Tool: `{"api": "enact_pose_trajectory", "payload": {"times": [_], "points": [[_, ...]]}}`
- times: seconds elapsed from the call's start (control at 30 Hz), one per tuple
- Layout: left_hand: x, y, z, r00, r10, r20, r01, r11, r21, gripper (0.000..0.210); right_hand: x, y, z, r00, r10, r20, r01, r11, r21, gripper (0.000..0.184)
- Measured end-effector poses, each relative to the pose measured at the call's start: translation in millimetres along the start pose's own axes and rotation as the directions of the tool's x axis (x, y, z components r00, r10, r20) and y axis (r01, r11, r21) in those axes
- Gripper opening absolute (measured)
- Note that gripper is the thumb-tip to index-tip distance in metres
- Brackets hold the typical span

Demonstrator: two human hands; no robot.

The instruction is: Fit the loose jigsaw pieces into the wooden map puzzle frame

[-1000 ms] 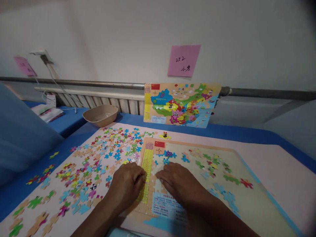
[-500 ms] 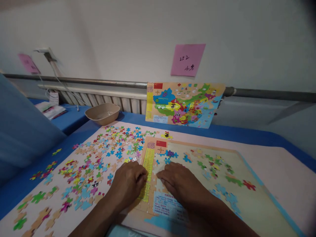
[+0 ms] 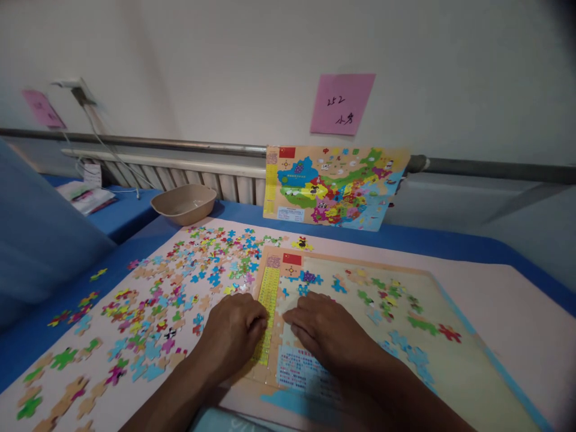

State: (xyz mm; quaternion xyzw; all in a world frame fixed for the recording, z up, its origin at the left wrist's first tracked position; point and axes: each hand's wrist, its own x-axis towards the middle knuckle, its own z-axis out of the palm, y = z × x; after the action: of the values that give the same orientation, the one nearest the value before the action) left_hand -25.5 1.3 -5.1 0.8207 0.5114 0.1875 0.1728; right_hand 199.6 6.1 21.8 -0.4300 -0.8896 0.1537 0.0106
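My left hand [image 3: 238, 327] rests on the puzzle board's left edge, its fingers curled closed beside the yellow printed strip [image 3: 269, 294]. Whatever may be inside them is hidden. Facing it, my right hand [image 3: 324, 327] is closed too, fingers bent together and tips down over the board just right of the strip; I cannot make out anything in them. The puzzle board [image 3: 477, 366] holds a joined left border with a red flag piece [image 3: 292, 259] and a text panel [image 3: 292, 366]. Blue puzzle pieces [image 3: 303, 289] lie just beyond my right hand.
Many loose puzzle pieces [image 3: 153, 312] are spread over the pink sheet left of the board. A beige basin [image 3: 184, 205] stands behind them. The finished map picture [image 3: 333, 189] leans against the metal rail [image 3: 202, 146]. A blue curtain [image 3: 45, 240] hangs at the left.
The view has shifted slightly, so the scene sits a little further left and up. Both hands stay closed at nearly the same places on the board.
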Motion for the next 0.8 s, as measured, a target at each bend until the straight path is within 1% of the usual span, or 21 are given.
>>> {"api": "enact_pose_trajectory", "payload": {"times": [0.17, 0.3, 0.47, 0.6, 0.8], "points": [[-0.2, -0.3, 0.5, 1.0, 0.011, 0.013, -0.011, 1.0, -0.006, 0.019, 0.6, 1.4, 0.5, 1.0, 0.001, 0.009, -0.001, 1.0, -0.005, 0.013], [-0.3, 5.3, -0.4, 0.999, 0.029, 0.024, -0.029, 0.999, -0.023, 0.02, 1.1, 2.6, 2.1, 1.0, -0.009, 0.02, 0.009, 1.0, -0.011, 0.011], [-2.9, 13.4, 0.8, 0.995, 0.086, 0.048, -0.083, 0.995, -0.063, 0.018, -0.2, 2.5, 5.4, 0.999, -0.027, -0.025, 0.027, 1.0, 0.007, 0.008], [-4.0, 16.2, 1.6, 0.992, 0.094, 0.084, -0.092, 0.995, -0.031, 0.016, -2.0, 1.0, 5.0, 0.999, -0.027, -0.028, 0.028, 0.999, 0.044, 0.008], [-1.0, 18.3, -0.1, 0.987, 0.097, 0.13, -0.099, 0.995, 0.015, 0.015, -4.4, -1.0, 4.7, 0.997, -0.062, -0.05, 0.066, 0.994, 0.09, 0.008]]}}
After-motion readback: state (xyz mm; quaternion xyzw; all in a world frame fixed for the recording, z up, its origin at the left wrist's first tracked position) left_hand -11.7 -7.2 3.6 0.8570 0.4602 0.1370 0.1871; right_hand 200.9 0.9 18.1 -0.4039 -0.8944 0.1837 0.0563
